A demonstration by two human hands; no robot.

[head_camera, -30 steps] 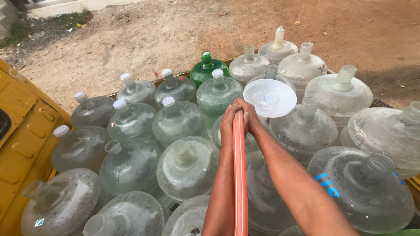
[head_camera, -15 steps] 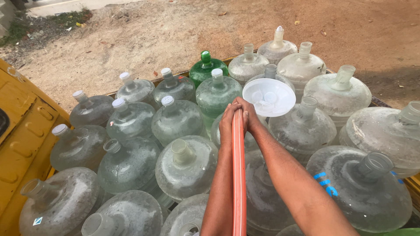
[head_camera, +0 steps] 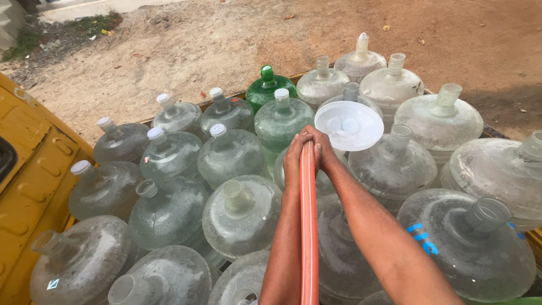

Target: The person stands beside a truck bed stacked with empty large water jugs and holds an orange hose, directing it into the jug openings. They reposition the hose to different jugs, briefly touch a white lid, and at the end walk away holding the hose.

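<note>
Both my hands clasp the far end of an orange hose [head_camera: 309,226] that runs up between my forearms. My left hand [head_camera: 294,160] wraps it from the left, my right hand [head_camera: 322,151] from the right. The hose end is hidden under my fingers, held over a clear water jug [head_camera: 324,181] whose neck I cannot see. A white funnel [head_camera: 348,125] rests just right of my hands, on top of the jugs. A capless jug [head_camera: 241,216] stands to the left of my arms.
Several large clear jugs fill the truck bed, some with white caps [head_camera: 217,130], some uncapped. One green jug [head_camera: 270,88] stands at the back. A yellow vehicle body [head_camera: 28,186] borders the left. Bare dirt ground [head_camera: 226,39] lies beyond.
</note>
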